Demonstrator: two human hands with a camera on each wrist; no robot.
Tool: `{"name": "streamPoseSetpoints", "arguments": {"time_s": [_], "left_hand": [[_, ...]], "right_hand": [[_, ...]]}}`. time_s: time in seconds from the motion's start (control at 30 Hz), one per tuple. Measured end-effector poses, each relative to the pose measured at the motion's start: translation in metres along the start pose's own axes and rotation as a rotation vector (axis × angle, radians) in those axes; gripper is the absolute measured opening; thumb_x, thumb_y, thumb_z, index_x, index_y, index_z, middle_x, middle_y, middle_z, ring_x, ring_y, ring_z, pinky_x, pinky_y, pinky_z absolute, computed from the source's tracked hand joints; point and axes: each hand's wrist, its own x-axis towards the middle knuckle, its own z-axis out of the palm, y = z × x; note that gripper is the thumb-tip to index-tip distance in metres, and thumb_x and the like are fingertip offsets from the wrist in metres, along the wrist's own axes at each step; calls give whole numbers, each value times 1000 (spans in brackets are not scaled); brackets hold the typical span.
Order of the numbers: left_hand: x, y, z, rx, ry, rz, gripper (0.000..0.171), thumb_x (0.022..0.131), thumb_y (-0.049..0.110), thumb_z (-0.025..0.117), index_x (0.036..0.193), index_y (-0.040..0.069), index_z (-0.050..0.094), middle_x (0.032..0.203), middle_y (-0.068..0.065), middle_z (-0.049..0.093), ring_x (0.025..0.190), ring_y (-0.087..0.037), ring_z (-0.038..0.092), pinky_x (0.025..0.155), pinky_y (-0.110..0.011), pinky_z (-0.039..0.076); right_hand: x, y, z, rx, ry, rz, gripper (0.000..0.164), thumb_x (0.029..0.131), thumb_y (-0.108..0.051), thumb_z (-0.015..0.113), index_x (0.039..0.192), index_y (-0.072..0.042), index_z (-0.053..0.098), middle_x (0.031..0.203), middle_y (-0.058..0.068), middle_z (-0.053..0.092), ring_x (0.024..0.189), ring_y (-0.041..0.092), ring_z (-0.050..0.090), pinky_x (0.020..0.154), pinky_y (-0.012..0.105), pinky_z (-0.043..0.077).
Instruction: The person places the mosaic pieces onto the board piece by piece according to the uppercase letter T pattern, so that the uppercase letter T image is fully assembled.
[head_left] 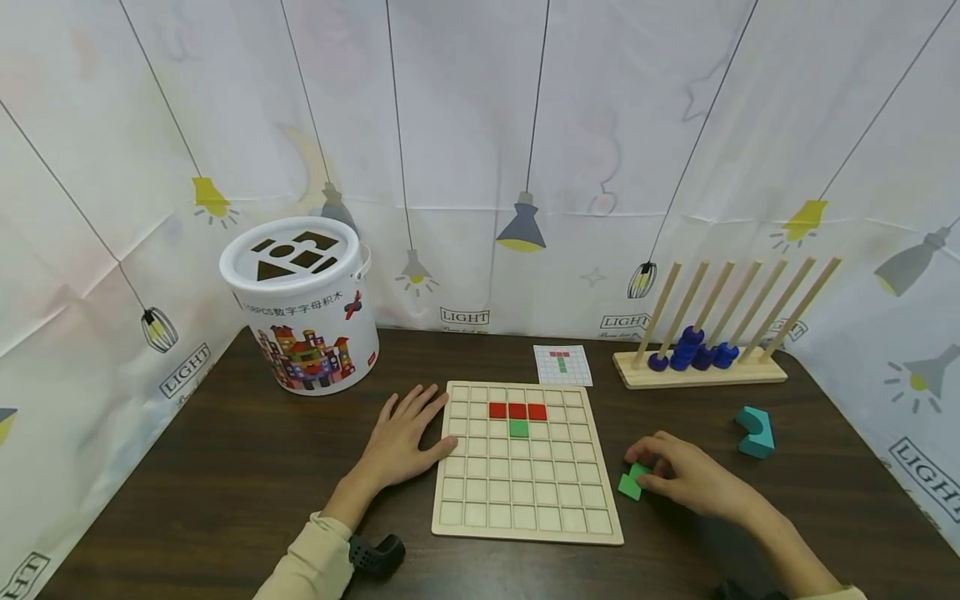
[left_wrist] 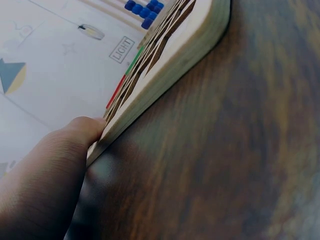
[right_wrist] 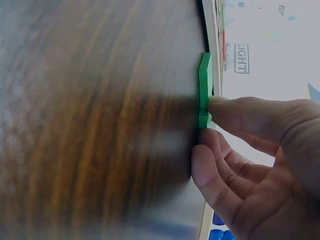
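Note:
A wooden grid board (head_left: 498,492) lies on the table with three red square tiles (head_left: 517,411) in a row. One green tile (head_left: 518,428) sits under the middle red one. My left hand (head_left: 399,446) lies spread at the board's left side, its thumb (left_wrist: 85,131) on the edge. Right of the board, my right hand (head_left: 686,475) curls thumb and fingers about one of two loose green tiles (head_left: 630,487). In the right wrist view the thumb (right_wrist: 240,112) touches the green tile (right_wrist: 205,117) and the fingertips are close at its other side.
Behind the board is a small pattern card (head_left: 573,367). At the back right stands a peg rack (head_left: 697,377) with blue beads, and nearer lies a teal arch block (head_left: 759,433). A white block bucket (head_left: 352,333) stands back left.

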Motion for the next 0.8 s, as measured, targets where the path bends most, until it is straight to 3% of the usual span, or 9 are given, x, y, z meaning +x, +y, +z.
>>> {"name": "streamPoseSetpoints", "arguments": {"time_s": [0.43,0.8], "left_hand": [[0,2,-1,8,5,6,73,89,65,45,148,24,34,155,-4,30,145,-28,23,115,-59,12],[0,0,0,9,-3,-1,74,88,66,44,148,25,33,156,-3,29,146,-27,22,115,-59,11]], "right_hand": [[0,1,-1,-24,15,60,22,88,-27,67,105,-15,60,103,2,56,76,2,52,59,21,44],[2,3,1,-41,109,89,17,92,-18,60,108,-14,60,101,2,59,74,4,52,58,22,45]]}}
